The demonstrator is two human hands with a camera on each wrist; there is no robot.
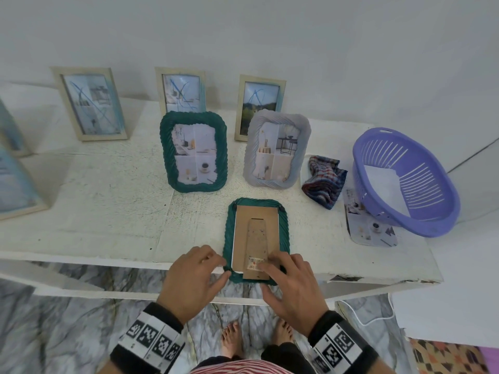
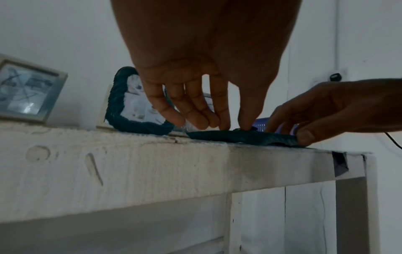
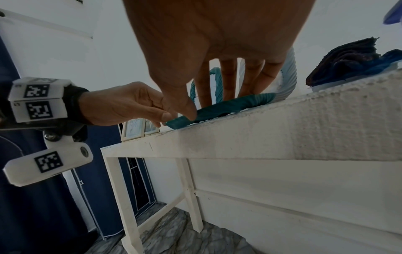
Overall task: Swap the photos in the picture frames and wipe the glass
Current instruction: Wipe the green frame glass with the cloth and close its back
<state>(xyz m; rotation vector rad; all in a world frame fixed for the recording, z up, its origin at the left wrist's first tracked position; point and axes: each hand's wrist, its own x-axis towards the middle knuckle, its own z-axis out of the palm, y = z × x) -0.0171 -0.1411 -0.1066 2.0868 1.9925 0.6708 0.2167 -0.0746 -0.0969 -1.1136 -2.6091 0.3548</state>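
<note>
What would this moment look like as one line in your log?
step: refitting back | object: green rope-edged frame face-down at table edge | left hand: pinching its corner | right hand: pressing brown cardboard backing

Face-down frame was teal, backing brown; cloth red-blue checked; basket lilac; table white.

The barcode sticker on the cardboard backing is unreadable
</note>
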